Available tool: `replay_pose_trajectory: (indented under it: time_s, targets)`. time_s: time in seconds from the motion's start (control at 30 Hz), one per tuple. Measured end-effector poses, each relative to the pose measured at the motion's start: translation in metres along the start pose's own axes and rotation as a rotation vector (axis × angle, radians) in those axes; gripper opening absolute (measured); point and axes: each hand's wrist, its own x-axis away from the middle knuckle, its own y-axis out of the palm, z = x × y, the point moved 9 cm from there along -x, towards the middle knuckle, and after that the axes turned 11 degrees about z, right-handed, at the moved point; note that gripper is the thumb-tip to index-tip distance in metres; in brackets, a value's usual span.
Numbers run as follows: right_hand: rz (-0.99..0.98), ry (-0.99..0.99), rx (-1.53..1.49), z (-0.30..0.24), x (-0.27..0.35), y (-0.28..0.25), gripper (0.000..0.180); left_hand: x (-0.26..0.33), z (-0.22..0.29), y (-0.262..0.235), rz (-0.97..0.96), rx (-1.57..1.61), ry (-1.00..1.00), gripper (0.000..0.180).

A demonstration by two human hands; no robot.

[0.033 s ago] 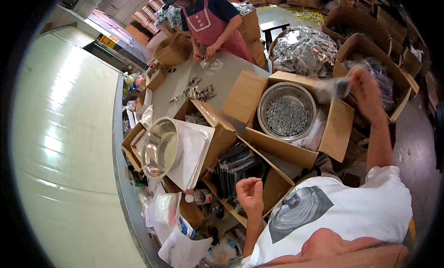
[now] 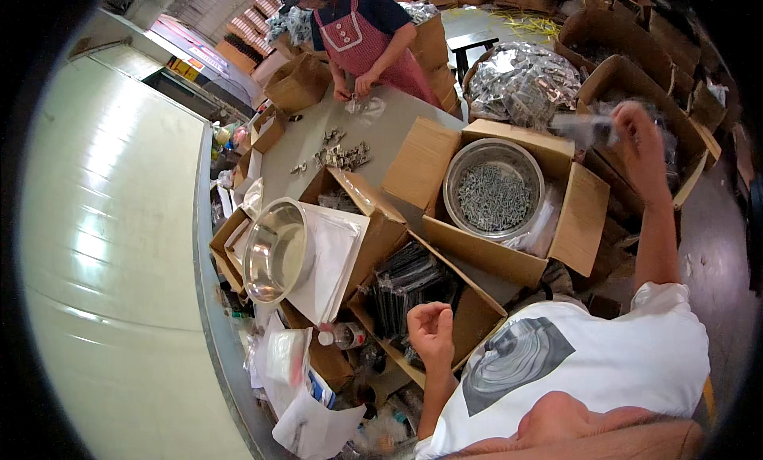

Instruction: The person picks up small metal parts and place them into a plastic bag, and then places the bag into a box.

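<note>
Clear plastic bag (image 2: 586, 128) is up in the air, just off the far right corner of the carton (image 2: 485, 252) with the screws; blurred, contents can't be made out. The right hand (image 2: 638, 138) seems to pinch it at one end, arm stretched out, above the near left edge of the carton of plastic-wrapped goods (image 2: 695, 178). Left hand (image 2: 431, 333) loosely curled, by the right edge of the carton of black packs (image 2: 413, 285); nothing shows in it, can't tell about something tiny inside the fingers.

Step in hand, my judgement: handling the bag out at the right, one-handed. Next move calls for a steady pinch and a clear path past the carton flaps, with the left hand's fingers opened if it is to help.

Further out: metal bowl (image 2: 517, 153) of screws (image 2: 494, 196) inside its carton; second metal bowl (image 2: 261, 257) over the left edge of some white sheets (image 2: 338, 253); small metal parts (image 2: 343, 156) mid-tabletop (image 2: 278, 158). Co-worker's hands (image 2: 366, 84) at the tabletop's far edge, busy with clear plastic.
</note>
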Motion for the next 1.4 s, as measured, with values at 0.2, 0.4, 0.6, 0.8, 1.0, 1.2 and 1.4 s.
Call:
replay_pose_trajectory:
  time_s: [0.2,0.4,0.6,0.8,1.0,1.2,1.4]
  targets:
    - [-0.514,-0.019,0.108,0.030,0.063,0.097,0.018,0.003,-0.010,0.007,-0.045,-0.053,-0.067,0.024]
    - [-1.173,-0.089,0.137,0.033,0.207,0.199,0.028,0.011,-0.015,-0.002,-0.056,-0.041,-0.101,0.023]
    - [-1.106,-0.384,0.108,-0.001,0.222,0.222,0.017,0.015,-0.020,-0.006,-0.030,-0.079,-0.139,0.023]
    - [-0.958,0.109,-0.397,-0.004,0.172,0.205,0.003,0.016,-0.026,-0.004,-0.054,-0.152,-0.149,0.018]
    - [-1.056,0.619,-1.129,-0.088,0.169,0.191,0.004,0.013,-0.012,0.039,-0.292,-0.230,-0.023,0.024]
    - [-1.291,0.213,-1.228,-0.159,0.185,0.192,0.003,0.035,-0.060,0.054,-0.353,0.548,-0.824,0.037]
    - [-1.456,0.615,-1.301,-0.156,0.212,0.203,0.022,0.023,-0.070,0.018,-0.145,0.499,-0.652,0.022]
